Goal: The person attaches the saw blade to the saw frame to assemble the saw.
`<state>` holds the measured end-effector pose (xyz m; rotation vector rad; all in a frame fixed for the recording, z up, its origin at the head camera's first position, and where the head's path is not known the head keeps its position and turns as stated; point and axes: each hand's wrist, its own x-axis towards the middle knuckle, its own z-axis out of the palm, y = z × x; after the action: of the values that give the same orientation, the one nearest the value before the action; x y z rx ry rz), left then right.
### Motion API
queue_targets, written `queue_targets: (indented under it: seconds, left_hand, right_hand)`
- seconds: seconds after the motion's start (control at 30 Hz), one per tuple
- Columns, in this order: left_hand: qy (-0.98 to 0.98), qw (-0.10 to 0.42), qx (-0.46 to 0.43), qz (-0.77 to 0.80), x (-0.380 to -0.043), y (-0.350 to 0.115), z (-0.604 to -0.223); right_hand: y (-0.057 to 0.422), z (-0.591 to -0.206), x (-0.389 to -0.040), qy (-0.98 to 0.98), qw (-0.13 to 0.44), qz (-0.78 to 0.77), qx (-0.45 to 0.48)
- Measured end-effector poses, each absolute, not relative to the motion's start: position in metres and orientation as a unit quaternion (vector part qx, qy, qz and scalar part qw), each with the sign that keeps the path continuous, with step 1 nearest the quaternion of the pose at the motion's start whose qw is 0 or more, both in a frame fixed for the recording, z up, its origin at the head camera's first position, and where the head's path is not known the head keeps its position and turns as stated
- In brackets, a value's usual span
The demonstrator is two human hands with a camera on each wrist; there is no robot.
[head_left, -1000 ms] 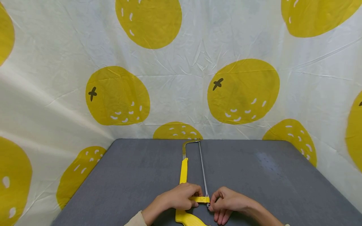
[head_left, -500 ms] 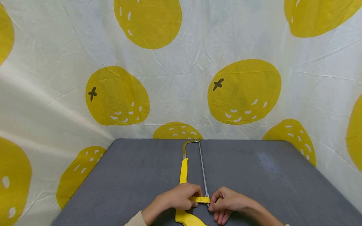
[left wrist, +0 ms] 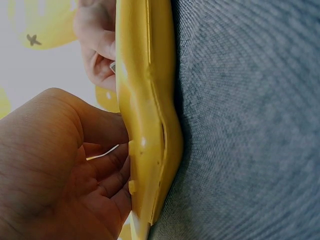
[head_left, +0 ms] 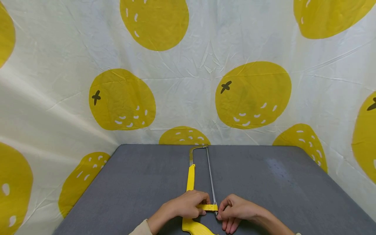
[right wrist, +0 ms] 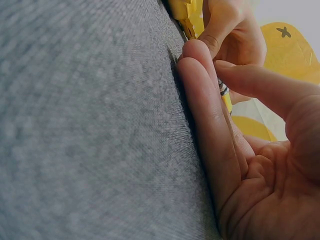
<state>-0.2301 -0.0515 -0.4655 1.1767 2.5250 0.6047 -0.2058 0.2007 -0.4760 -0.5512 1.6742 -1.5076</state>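
Note:
A hacksaw (head_left: 191, 178) with a yellow frame lies flat, its thin blade (head_left: 210, 176) on the right and its yellow handle (head_left: 197, 227) toward me. My left hand (head_left: 189, 204) grips the frame near the handle, thumb and fingers about the short yellow arm (head_left: 210, 207) that bears the blade's near end. In the left wrist view, that hand (left wrist: 55, 160) lies against the yellow handle (left wrist: 147, 120). My right hand (head_left: 239, 210) pinches the small metal tensioning nut (head_left: 216, 213) below this arm between thumb and forefinger; the fingers mostly cover it. Its other fingers rest on the cloth in the right wrist view.
Dark grey cloth covers the table (head_left: 141, 182). Behind it and at the sides hangs a white curtain (head_left: 188, 101) printed with large yellow fruit. The saw's far end reaches nearly to the table's back edge.
The small metal nut looks slightly turned between my right fingertips. Both hands and the hacksaw otherwise stay in the same place.

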Motion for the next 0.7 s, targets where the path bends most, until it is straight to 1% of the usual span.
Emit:
queue_targets:
  seconds: [0.3,0.7]
  left_hand:
    - [0.875,0.138,0.416,0.203,-0.2298,-0.0523,-0.4646]
    - [0.874,0.149,0.411,0.21,-0.2312,-0.0526,-0.4654]
  right_hand:
    - [0.1997,-0.4753,-0.2045,0.676,0.388,-0.588,-0.213]
    - [0.1997,-0.4746,-0.2046,0.673,0.391,-0.593,-0.207]
